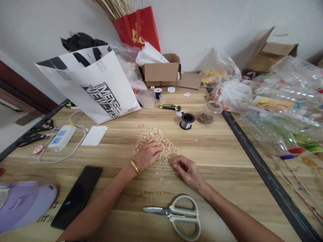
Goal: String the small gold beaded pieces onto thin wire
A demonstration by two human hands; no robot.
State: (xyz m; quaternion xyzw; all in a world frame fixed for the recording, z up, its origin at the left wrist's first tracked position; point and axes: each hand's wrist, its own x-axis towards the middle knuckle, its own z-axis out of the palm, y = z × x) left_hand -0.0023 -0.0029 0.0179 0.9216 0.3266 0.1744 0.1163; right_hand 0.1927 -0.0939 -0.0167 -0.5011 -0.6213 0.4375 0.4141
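Observation:
My left hand [148, 154], with a gold bracelet [135, 167] at the wrist, rests at a pile of small gold and clear beads [157, 136]. Its fingers are drawn together and point right; whatever the tips hold is hidden. Just right of the pile, my right hand [188, 172] is closed in a pinch on something too small to make out. A thin silvery beaded strand [165, 173] lies on the table, one end close to the right fingers. Below it are a short clear piece [164, 180] and a gold beaded strand [160, 192]. Scissors [174, 213] lie nearest me.
A wire spool [186, 121], a jar of beads [207, 117] and a utility knife [169, 107] lie behind the pile. A phone [77, 196], power strip [62, 137] and white paper bag [101, 87] stand left. Plastic bottles [280, 97] crowd the right.

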